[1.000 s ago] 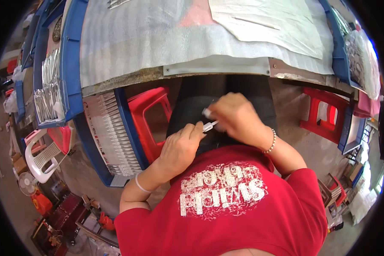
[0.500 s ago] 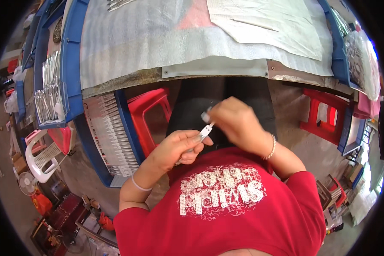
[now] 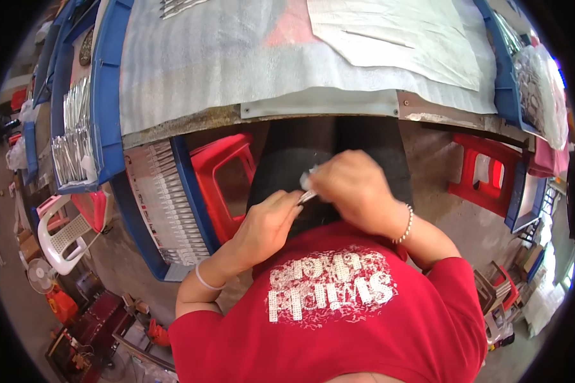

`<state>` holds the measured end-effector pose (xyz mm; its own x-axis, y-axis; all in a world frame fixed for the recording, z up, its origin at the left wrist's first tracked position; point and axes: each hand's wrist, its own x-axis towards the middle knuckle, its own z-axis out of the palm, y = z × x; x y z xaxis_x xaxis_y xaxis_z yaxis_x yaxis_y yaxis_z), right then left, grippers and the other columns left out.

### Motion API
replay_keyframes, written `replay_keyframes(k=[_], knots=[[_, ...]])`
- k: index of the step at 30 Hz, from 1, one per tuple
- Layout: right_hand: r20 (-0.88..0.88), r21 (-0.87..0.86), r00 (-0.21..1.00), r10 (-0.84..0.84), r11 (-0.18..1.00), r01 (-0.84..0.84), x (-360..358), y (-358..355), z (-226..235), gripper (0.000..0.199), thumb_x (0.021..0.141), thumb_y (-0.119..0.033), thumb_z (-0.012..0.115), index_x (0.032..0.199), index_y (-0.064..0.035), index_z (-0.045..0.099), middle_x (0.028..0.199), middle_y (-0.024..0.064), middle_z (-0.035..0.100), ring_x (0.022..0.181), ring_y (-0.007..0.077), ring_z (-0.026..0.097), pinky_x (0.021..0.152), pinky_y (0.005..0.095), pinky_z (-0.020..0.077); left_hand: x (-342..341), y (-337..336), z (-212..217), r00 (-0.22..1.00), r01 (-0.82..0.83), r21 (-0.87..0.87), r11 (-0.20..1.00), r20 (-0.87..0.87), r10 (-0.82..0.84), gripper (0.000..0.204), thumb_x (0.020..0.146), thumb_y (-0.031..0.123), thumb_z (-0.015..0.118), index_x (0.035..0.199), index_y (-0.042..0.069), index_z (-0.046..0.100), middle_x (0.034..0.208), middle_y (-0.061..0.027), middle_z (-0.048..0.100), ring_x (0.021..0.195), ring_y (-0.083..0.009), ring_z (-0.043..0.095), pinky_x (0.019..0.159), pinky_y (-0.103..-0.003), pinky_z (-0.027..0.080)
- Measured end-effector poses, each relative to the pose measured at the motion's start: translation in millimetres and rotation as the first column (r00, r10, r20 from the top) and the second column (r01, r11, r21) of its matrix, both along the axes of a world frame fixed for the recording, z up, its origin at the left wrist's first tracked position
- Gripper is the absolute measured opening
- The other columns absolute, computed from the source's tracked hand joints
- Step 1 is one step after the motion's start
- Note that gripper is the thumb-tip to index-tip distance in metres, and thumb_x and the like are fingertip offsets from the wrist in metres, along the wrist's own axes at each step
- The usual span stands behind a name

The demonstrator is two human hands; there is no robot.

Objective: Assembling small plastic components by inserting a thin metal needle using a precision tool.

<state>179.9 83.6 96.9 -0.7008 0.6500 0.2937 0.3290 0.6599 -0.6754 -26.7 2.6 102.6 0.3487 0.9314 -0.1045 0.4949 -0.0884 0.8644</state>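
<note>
Both hands meet over my lap, just below the table edge. My left hand (image 3: 267,225) pinches the lower end of a small silvery metal piece (image 3: 307,196). Closed around its upper end, where a bit of white material pokes out, is my right hand (image 3: 350,186); it carries a bead bracelet on the wrist. Most of the piece is hidden by my fingers. A thin band circles my left wrist. I wear a red shirt with a white print.
A table (image 3: 313,102) covered in grey foam sheet and white paper lies ahead. A blue tray (image 3: 166,210) of silvery pieces leans at my left beside a red plastic stool (image 3: 220,179). Another red stool (image 3: 485,175) stands at right. More blue trays (image 3: 76,127) sit far left.
My hands drew closer together and rose slightly. The right hand closed further over the metal piece, so less of it shows now.
</note>
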Motion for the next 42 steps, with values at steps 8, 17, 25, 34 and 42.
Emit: replay_keyframes(k=[8,17,25,34,42], knots=[[-0.003,0.293,0.994,-0.109,0.950,0.105,17,14,5,0.023,0.070,-0.010,0.065,0.092,-0.0073,0.068,0.092,0.0064,0.066,0.085,0.0228,0.063,0.073,0.0358,0.0498,-17,7,-3,0.417,0.524,-0.794,0.308,0.554,0.721,0.026,0.100,0.016,0.049,0.109,-0.007,0.058,0.075,0.0012,0.051,0.051,-0.0026,0.037,0.044,-0.018,0.027],[-0.080,0.639,0.460,-0.884,0.309,0.705,246,90,69,0.022,0.092,-0.013,0.066,0.110,-0.0024,0.068,0.102,0.0087,0.070,0.085,0.0134,0.064,0.075,0.0268,0.0506,-25,0,7,0.505,0.302,-0.803,0.514,0.592,0.628,0.027,0.101,0.016,0.048,0.110,-0.005,0.059,0.076,-0.0001,0.053,0.052,-0.0029,0.040,0.045,-0.018,0.031],[0.441,0.250,0.589,-0.677,0.723,0.644,369,167,51,0.027,0.099,-0.014,0.050,0.118,0.0028,0.060,0.106,0.0086,0.066,0.101,0.0153,0.059,0.091,0.0267,0.0432,-28,-10,-8,0.465,0.212,-0.774,0.596,0.617,0.635,0.035,0.102,0.023,0.043,0.119,-0.006,0.056,0.092,-0.0102,0.064,0.068,-0.0139,0.063,0.063,-0.024,0.052],[0.530,0.528,0.332,-0.781,0.610,0.591,318,153,127,0.034,0.098,-0.017,0.052,0.130,-0.0059,0.056,0.121,0.0116,0.064,0.106,0.0206,0.061,0.091,0.0313,0.0466,-43,-24,-28,0.192,0.247,-0.809,0.533,0.580,0.792,0.041,0.103,0.025,0.039,0.126,-0.007,0.050,0.105,-0.0171,0.064,0.089,-0.0239,0.067,0.079,-0.033,0.056],[0.323,-0.016,0.935,0.145,0.989,-0.147,-25,23,63,0.030,0.074,0.006,0.059,0.103,-0.0021,0.063,0.107,0.0141,0.064,0.093,0.0312,0.063,0.079,0.0385,0.0527,-50,-37,-35,0.596,0.002,-0.755,0.656,0.527,0.605,0.051,0.098,0.008,0.046,0.145,0.000,0.027,0.102,-0.0154,0.065,0.086,-0.0197,0.067,0.078,-0.029,0.054]])
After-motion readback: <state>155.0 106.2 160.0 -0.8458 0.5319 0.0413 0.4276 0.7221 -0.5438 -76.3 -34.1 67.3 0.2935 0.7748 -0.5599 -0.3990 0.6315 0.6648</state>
